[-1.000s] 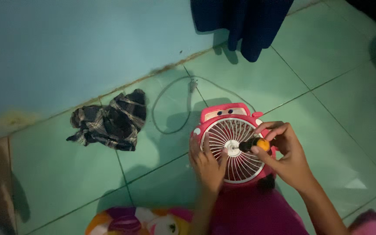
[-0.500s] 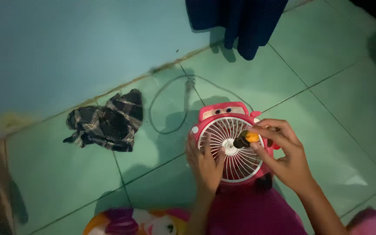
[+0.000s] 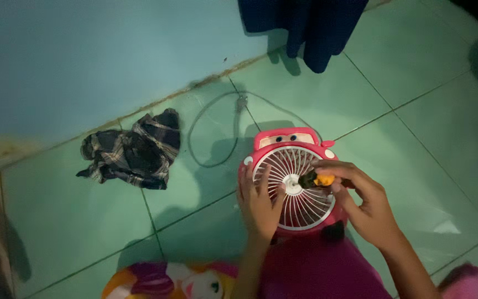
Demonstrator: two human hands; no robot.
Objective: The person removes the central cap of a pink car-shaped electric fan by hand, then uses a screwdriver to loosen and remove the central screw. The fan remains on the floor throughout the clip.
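the small pink fan (image 3: 291,185) with a white round grille sat on the green tiled floor (image 3: 432,127) at the lower centre of the frame, propped against the person's lap. the left hand (image 3: 260,202) lay flat on the left side of the grille, fingers spread and fairly straight, pressing rather than gripping, so it steadied the fan without closing round anything. the right hand (image 3: 363,205) came in from the lower right, its thumb and fingers pinched shut on a short screwdriver (image 3: 317,179) with an orange and black handle, the tip aimed at the white hub in the middle of the grille. in the dim light it was hard to say whether the tip actually sat in a screw.

a thin grey cord (image 3: 217,133) looped on the floor above and left of the fan, and a crumpled checked cloth (image 3: 131,152) lay well apart at mid left, near the foot of the wall. dark blue fabric (image 3: 311,27) hung at the top centre.

the likely trouble was the tip slipping off the hub and jabbing through the thin grille ribs, or toward the left fingers close beside it. poor light and the fan's leaning perch would be the cause.
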